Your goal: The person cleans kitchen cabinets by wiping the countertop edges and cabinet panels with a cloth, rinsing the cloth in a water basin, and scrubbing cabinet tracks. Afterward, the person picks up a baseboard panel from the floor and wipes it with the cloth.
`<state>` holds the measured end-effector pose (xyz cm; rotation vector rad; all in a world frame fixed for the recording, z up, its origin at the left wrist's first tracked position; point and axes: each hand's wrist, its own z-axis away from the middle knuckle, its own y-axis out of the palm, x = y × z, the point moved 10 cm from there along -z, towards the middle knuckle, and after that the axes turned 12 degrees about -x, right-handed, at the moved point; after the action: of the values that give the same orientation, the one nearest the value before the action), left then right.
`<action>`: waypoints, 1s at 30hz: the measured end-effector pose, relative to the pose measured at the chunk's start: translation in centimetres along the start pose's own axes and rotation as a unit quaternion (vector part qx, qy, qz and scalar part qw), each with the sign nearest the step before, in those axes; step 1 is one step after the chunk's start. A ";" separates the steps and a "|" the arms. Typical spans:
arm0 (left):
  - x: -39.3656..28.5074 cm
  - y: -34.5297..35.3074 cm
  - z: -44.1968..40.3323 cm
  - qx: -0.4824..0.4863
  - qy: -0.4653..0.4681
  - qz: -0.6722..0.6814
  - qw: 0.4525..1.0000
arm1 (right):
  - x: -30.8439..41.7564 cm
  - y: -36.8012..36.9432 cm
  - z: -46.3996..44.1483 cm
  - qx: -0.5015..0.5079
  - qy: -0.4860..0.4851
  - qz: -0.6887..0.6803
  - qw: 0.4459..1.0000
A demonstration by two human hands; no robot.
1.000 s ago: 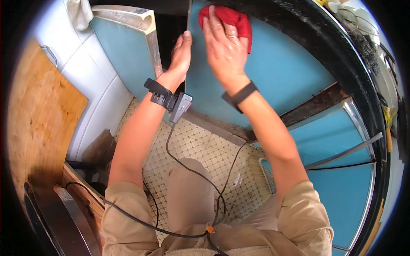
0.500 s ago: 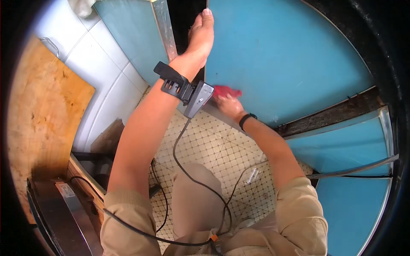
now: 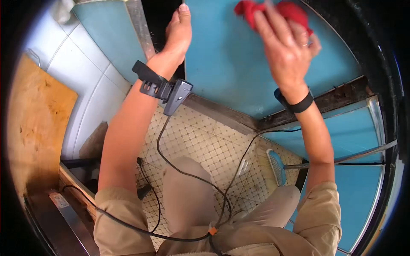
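Observation:
A blue cabinet door (image 3: 226, 55) with a dark worn lower edge fills the upper middle of the view. My left hand (image 3: 179, 34) grips its left edge, thumb up and the other fingers partly hidden. A black strap with a grey device (image 3: 177, 97) sits on that wrist. My right hand (image 3: 288, 53) presses a crumpled red cloth (image 3: 294, 15) against the door's upper right part. Its fingers lie over the cloth, slightly blurred, and a black band (image 3: 294, 102) circles the wrist.
Black cables (image 3: 192, 175) run from my wrists across my lap. Below lies a patterned tile floor (image 3: 192, 128) with a blue brush-like head (image 3: 276, 166). White tiles (image 3: 85, 64) and a wooden board (image 3: 42, 123) are at left. More blue panels (image 3: 354, 187) stand at right.
My right hand has moved the red cloth from the door's lower left up to its upper right. My left hand keeps its hold on the edge while the view shifts slightly.

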<state>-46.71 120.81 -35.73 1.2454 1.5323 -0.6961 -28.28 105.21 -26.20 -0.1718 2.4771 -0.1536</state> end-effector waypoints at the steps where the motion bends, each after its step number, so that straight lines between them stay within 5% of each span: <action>1: -0.1 -0.1 -0.2 0.004 -0.006 -0.003 1.000 | -0.7 0.3 -0.3 -0.041 0.040 -0.003 0.998; 2: 0.2 0.1 -0.1 0.009 -0.016 -0.010 1.000 | -1.1 0.2 0.4 -0.079 0.084 -0.008 0.993; 5: 0.4 0.4 0.2 0.009 -0.033 -0.002 0.999 | 7.5 4.3 7.6 0.064 0.004 -0.026 0.998; 7: 0.0 0.5 0.1 0.021 -0.024 0.011 0.999 | 12.9 6.2 14.9 0.159 0.009 -0.198 0.967; 10: 0.4 0.1 -0.3 -0.001 -0.034 -0.044 0.998 | 19.8 7.4 27.9 0.311 -0.093 -0.212 0.922; 14: -1.2 0.5 0.8 -0.004 0.001 -0.064 0.998 | 16.3 6.4 27.1 0.399 -0.007 -0.248 0.883; 16: -1.2 0.5 0.8 -0.001 -0.019 -0.038 0.999 | 10.5 2.9 19.3 0.236 -0.001 -0.178 0.955; 20: -0.7 0.2 0.3 -0.004 -0.003 -0.048 0.999 | -1.2 -1.6 7.7 0.119 0.143 -0.179 0.966; 22: -1.1 0.5 0.7 0.006 -0.015 -0.042 0.999 | -5.6 -4.5 2.8 -0.009 0.139 -0.124 0.982; 24: -1.3 0.5 0.9 -0.001 -0.021 -0.032 0.999 | -9.5 -7.1 0.4 -0.121 0.251 -0.079 0.957; 26: -1.2 0.6 0.8 0.001 -0.038 -0.041 0.998 | -10.0 -6.4 1.4 -0.119 0.315 -0.092 0.937; 28: -1.5 0.7 1.3 0.014 -0.045 -0.021 0.999 | -5.8 -3.9 4.6 -0.045 0.191 0.060 0.979; 30: -1.8 0.9 1.6 0.018 -0.047 -0.028 0.998 | -3.5 -2.5 8.2 0.024 0.200 0.068 0.977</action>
<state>-45.41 119.02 -34.41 1.1826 1.4874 -0.8108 -20.32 102.78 -30.18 0.0569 2.8714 -0.2072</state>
